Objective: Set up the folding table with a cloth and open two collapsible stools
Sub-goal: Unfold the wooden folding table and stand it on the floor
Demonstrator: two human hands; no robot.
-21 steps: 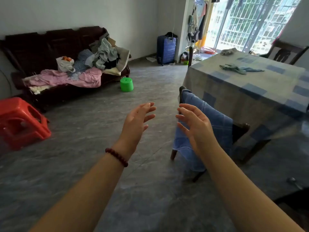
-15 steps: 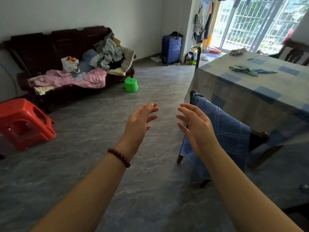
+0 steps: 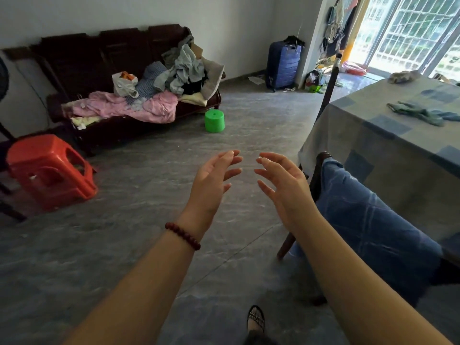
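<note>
Green stool (image 3: pixel 214 121) sits far by the sofa (image 3: pixel 74 58); left hand (image 3: pixel 211 185) and right hand (image 3: pixel 283 188) hover empty, fingers spread, probably to fetch it.

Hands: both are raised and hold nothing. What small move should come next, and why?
Probably step toward the green stool on the floor by the sofa, which looks collapsed. The left hand and the right hand are open and empty, the table already carries a cloth, and that stool lies too far ahead to reach from here.
</note>
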